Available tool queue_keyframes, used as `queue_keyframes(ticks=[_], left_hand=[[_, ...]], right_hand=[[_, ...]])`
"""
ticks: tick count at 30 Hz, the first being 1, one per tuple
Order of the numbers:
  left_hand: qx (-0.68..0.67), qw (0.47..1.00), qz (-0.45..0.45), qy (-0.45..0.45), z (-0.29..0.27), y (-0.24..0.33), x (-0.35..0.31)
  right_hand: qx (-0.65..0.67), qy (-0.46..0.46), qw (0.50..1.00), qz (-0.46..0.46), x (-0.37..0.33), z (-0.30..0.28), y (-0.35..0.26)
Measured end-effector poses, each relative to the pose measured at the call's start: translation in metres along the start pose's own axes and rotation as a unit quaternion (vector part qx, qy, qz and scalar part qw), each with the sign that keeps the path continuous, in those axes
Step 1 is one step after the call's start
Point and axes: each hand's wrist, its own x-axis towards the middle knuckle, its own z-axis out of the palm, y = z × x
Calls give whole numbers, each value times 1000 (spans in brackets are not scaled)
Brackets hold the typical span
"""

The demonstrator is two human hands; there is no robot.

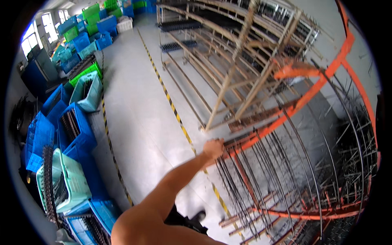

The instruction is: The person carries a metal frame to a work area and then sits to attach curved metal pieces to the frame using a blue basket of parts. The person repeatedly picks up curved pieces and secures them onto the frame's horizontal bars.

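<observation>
My left hand (214,149) is closed around the near left end of an orange metal rack (281,118). The bare left arm is bent at the elbow and reaches up and to the right from the lower edge. Long thin dark rods (277,171) with short prongs hang inside the rack, right of my hand. Lower down, a curved orange bar (310,214) crosses the rods. My right hand does not show.
Beyond the orange rack stands a rusty, pale metal frame rack (228,77). Blue crates (77,126), a mint-green crate (67,179) and other bins line the left side, some holding dark parts. Yellow-and-black tape (171,104) runs along the grey floor (134,102).
</observation>
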Motion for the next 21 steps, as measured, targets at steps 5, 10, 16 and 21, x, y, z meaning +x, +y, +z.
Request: queue_keyframes(ticks=[5,10,16,21], left_hand=[[-9,998,67,10,-9,-30,5],[-22,995,86,-34,-24,-71,23],[-33,979,202,15,-55,-122,52],[-65,964,256,40,-90,-145,84]], right_hand=[[-120,54,991,-29,-127,23,15],[-145,74,986,-31,-249,59,15],[-145,111,983,-2,-365,88,27],[-148,153,976,45,-463,108,26]])
